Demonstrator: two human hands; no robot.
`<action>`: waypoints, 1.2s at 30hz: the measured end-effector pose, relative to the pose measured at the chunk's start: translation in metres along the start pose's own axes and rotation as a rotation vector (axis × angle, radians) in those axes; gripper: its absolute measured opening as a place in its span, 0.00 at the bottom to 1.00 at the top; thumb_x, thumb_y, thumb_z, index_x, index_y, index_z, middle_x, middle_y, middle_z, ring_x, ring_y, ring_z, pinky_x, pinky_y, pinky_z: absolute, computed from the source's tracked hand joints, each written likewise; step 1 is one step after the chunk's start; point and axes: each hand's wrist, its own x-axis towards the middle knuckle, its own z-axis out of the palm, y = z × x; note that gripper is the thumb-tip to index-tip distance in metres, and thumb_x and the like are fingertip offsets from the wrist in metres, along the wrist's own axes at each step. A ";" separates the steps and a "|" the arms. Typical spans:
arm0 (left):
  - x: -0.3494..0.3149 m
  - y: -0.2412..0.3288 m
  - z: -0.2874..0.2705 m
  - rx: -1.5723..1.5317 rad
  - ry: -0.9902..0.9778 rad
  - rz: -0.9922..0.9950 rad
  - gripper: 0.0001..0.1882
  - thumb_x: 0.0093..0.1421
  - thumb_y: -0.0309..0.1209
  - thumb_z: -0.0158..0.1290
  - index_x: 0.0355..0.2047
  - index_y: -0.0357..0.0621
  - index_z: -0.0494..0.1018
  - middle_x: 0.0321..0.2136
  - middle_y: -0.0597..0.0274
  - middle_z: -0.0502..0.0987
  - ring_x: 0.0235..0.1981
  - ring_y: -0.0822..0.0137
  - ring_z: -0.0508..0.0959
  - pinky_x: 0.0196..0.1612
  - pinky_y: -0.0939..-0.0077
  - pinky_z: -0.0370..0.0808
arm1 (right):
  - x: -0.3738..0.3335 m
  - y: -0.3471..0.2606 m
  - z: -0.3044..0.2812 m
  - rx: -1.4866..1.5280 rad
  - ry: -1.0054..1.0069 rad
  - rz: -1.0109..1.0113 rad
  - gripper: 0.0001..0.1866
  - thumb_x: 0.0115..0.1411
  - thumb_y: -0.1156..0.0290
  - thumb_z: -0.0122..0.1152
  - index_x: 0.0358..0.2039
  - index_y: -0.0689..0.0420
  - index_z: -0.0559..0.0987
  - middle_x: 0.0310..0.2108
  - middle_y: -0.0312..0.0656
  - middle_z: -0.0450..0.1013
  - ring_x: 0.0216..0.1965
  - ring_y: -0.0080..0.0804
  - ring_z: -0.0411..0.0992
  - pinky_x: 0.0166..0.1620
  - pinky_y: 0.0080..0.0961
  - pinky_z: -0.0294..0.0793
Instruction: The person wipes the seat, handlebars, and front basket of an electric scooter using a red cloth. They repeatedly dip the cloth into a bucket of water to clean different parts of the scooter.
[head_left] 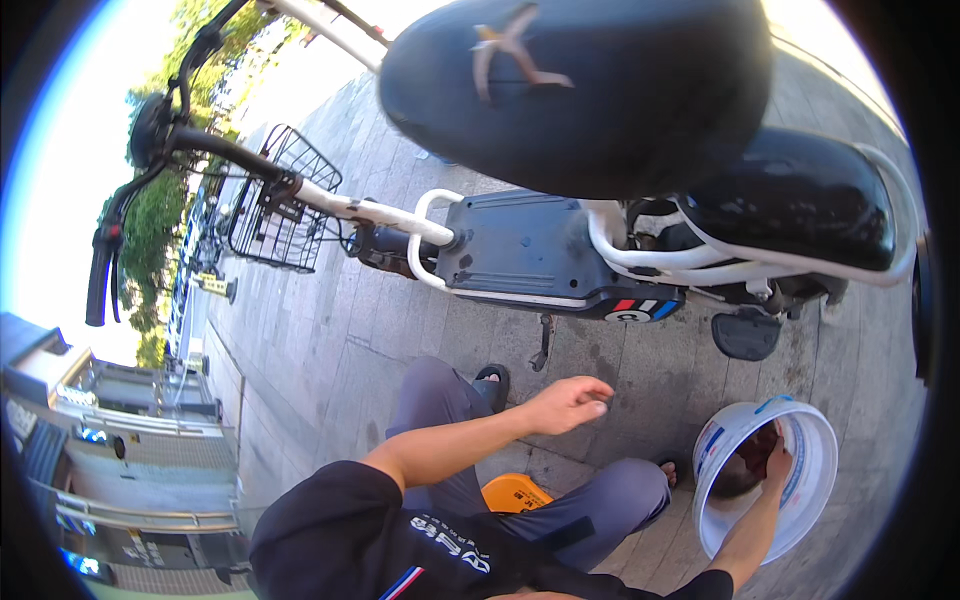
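Observation:
My left hand [572,404] hovers over the paving in front of the electric scooter [530,240], its fingers loosely bent and apart, holding nothing. At the right, my right hand [779,464] reaches down into a white plastic bucket [815,500]. Its fingers are curled beside a dark reddish-brown mass [738,470] inside; shadow partly hides them, and I cannot make out what they grip. Above, the scooter's black seat [600,120] carries a tan, several-armed thing [510,48] that looks like a banana peel.
An orange stool [515,493] shows between my legs. The scooter has a black rear seat [800,205], a pedal [746,336], a wire basket [285,200] and handlebars [150,140] at the left. Grey paving [330,380] surrounds it. A building [140,470] stands at the lower left.

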 end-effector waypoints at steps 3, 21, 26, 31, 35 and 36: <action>0.027 0.037 0.040 0.023 -0.169 0.312 0.19 0.64 0.33 0.53 0.54 0.38 0.70 0.49 0.51 0.75 0.47 0.61 0.78 0.51 0.68 0.74 | -0.043 -0.023 -0.015 0.816 -0.346 0.277 0.30 0.64 0.40 0.45 0.57 0.47 0.74 0.50 0.44 0.76 0.54 0.46 0.72 0.50 0.53 0.73; -0.042 -0.034 -0.064 -0.306 0.273 0.204 0.14 0.64 0.31 0.54 0.47 0.35 0.73 0.36 0.63 0.78 0.38 0.74 0.76 0.44 0.77 0.74 | -0.132 -0.137 0.071 0.383 -0.491 0.491 0.22 0.64 0.54 0.53 0.46 0.60 0.77 0.41 0.48 0.77 0.41 0.47 0.76 0.44 0.49 0.77; -0.090 -0.083 -0.079 -0.411 0.352 0.068 0.14 0.65 0.31 0.53 0.48 0.37 0.72 0.35 0.66 0.76 0.35 0.77 0.74 0.38 0.81 0.72 | -0.149 -0.147 0.073 0.292 -0.443 0.404 0.20 0.64 0.56 0.54 0.44 0.60 0.78 0.38 0.47 0.77 0.38 0.45 0.76 0.42 0.47 0.78; -0.115 -0.108 -0.076 -0.412 0.378 0.032 0.14 0.66 0.32 0.51 0.49 0.38 0.72 0.36 0.66 0.76 0.36 0.76 0.74 0.39 0.80 0.73 | -0.163 -0.154 0.074 0.192 -0.378 0.307 0.18 0.63 0.58 0.54 0.41 0.60 0.79 0.35 0.46 0.77 0.34 0.43 0.76 0.39 0.44 0.79; -0.130 -0.116 -0.085 -0.425 0.410 0.083 0.14 0.65 0.32 0.54 0.47 0.37 0.73 0.32 0.67 0.76 0.31 0.76 0.73 0.35 0.81 0.72 | -0.172 -0.161 0.058 0.016 -0.271 0.176 0.16 0.62 0.60 0.55 0.39 0.60 0.80 0.32 0.45 0.78 0.31 0.42 0.77 0.37 0.42 0.80; -0.134 -0.118 -0.090 -0.421 0.415 0.102 0.14 0.64 0.32 0.54 0.47 0.37 0.73 0.32 0.67 0.76 0.32 0.76 0.73 0.35 0.81 0.72 | -0.175 -0.163 0.051 -0.041 -0.226 0.124 0.16 0.62 0.60 0.55 0.38 0.60 0.80 0.32 0.45 0.78 0.31 0.41 0.77 0.37 0.41 0.80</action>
